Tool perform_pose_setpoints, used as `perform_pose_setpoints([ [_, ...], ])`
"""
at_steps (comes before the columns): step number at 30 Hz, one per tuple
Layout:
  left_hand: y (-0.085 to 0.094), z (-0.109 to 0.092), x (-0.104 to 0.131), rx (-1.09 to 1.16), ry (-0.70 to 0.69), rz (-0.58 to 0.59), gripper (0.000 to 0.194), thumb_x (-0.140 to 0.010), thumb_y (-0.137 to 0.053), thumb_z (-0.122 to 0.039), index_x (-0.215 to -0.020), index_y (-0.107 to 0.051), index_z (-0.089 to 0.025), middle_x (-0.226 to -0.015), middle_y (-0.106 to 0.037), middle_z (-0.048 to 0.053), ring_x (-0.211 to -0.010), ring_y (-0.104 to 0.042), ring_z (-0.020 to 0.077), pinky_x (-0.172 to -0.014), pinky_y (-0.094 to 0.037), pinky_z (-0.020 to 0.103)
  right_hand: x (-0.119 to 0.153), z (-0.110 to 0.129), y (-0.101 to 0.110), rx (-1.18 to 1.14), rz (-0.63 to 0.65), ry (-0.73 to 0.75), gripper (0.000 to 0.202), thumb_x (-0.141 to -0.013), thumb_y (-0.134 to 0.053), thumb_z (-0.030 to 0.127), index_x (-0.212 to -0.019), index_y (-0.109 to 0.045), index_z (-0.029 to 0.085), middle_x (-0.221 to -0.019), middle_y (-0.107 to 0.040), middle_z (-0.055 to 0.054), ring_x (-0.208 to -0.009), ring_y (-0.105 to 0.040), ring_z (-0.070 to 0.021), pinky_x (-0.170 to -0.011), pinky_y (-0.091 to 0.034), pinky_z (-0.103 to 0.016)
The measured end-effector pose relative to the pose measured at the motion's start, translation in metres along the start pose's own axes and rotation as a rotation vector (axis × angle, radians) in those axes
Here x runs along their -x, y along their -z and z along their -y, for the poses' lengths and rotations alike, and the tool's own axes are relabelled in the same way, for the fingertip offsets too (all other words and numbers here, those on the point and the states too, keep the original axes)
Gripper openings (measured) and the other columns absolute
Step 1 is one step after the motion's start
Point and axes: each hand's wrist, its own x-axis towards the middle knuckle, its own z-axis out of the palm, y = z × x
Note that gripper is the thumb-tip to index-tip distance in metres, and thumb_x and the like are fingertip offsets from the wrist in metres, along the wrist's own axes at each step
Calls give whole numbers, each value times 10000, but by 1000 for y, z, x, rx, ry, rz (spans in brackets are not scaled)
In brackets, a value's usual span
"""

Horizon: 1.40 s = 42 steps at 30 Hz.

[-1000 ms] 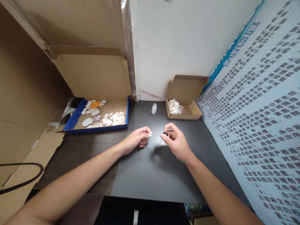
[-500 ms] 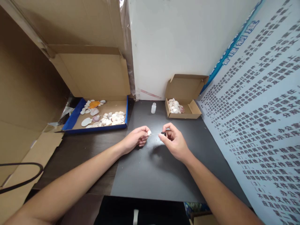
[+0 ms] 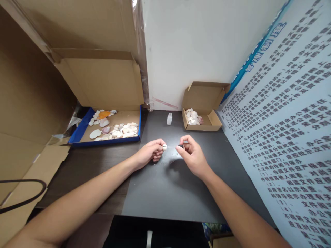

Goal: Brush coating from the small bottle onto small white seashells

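Observation:
Over the middle of the grey mat, my left hand (image 3: 151, 151) pinches a small white seashell (image 3: 164, 148) between thumb and fingertips. Facing it, my right hand (image 3: 192, 155) grips a brush cap by its black top (image 3: 181, 146). A thin, pale stem runs from the cap leftward to the shell, and a short dark tip appears to lie against the shell's face. Behind both hands a small translucent bottle (image 3: 169, 119) stands upright without a cap, whitish inside. My fingers partly hide the shell and the cap.
To the left, a blue-edged cardboard box (image 3: 140, 124) holds several shells, one orange. A smaller cardboard box (image 3: 204, 127) with white shells sits at the back right. Tiny specks dot the grey mat (image 3: 165, 193). A printed panel (image 3: 284, 113) rises along the right side.
The brush's stem now shows stretched between cap and shell, with a dark tip at the shell. My right hand has shifted only slightly; my left hand stays in place.

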Motion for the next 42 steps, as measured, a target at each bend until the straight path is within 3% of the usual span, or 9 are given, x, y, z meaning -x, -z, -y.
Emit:
perform_pose_setpoints([
  [6, 0, 0, 0, 4, 3, -5, 107, -731, -580, -202, -778, -487, -178, -526, -309, -92, -436, -267, 51, -444, -211, 181, 1, -1, -1, 139, -54, 51, 180, -851, -594, 313, -860, -432, 234, -525, -341, 113, -463, -327, -93, -495, -270, -232],
  [10, 0, -1, 0, 6, 5, -1, 90, -736, -567, -198, -790, -499, -174, -526, -310, -89, -435, -264, 53, -445, -212, 181, 2, -1, -1, 50, 6, 22, 187, -865, -578, 346, -871, -426, 239, -535, -346, 109, -457, -314, -94, -477, -258, -231],
  [15, -1, -1, 0, 8, 4, -6, 96, -733, -571, -197, -779, -488, -178, -523, -308, -90, -432, -263, 55, -439, -214, 181, 1, 0, -2, 123, -78, 33, 188, -849, -592, 332, -861, -430, 237, -535, -336, 108, -462, -317, -96, -488, -268, -236],
  [26, -1, 0, 0, -29, 6, -17, 147, -713, -603, -225, -777, -477, -182, -534, -305, -96, -446, -253, 51, -448, -219, 176, 1, -1, -2, 2, -5, 6, 195, -868, -580, 353, -884, -422, 240, -544, -340, 110, -466, -304, -95, -479, -255, -232],
  [30, -1, 0, 0, -37, -1, -20, 155, -713, -603, -227, -772, -466, -185, -543, -311, -93, -448, -249, 50, -447, -218, 174, 1, 0, -1, 94, -61, 24, 194, -848, -601, 328, -865, -430, 236, -529, -338, 111, -470, -315, -95, -499, -266, -235],
  [34, 0, 1, -1, -20, 5, -6, 120, -705, -576, -195, -772, -478, -182, -540, -297, -92, -441, -258, 51, -442, -226, 170, 0, 1, 0, -18, 7, -17, 203, -856, -574, 371, -869, -418, 242, -533, -342, 110, -459, -304, -97, -476, -248, -232],
  [37, 1, 1, 0, 0, 8, -4, 98, -718, -560, -196, -779, -485, -183, -536, -285, -92, -430, -273, 56, -437, -241, 170, 0, 1, 0, 70, -39, 4, 201, -840, -598, 346, -854, -428, 240, -525, -337, 110, -461, -305, -96, -486, -256, -235],
  [39, 1, 1, 1, 10, 8, 3, 91, -736, -561, -208, -785, -487, -184, -538, -304, -87, -430, -292, 60, -437, -257, 171, 0, 1, 1, 89, -71, 10, 199, -837, -600, 339, -852, -428, 240, -523, -335, 110, -461, -308, -96, -490, -261, -236],
  [42, 1, 1, 1, 18, 15, 15, 91, -749, -563, -204, -793, -486, -184, -536, -347, -79, -430, -318, 63, -436, -278, 171, 0, 1, 1, 13, -16, -5, 205, -853, -580, 371, -867, -422, 241, -534, -341, 108, -459, -307, -96, -482, -258, -235],
])
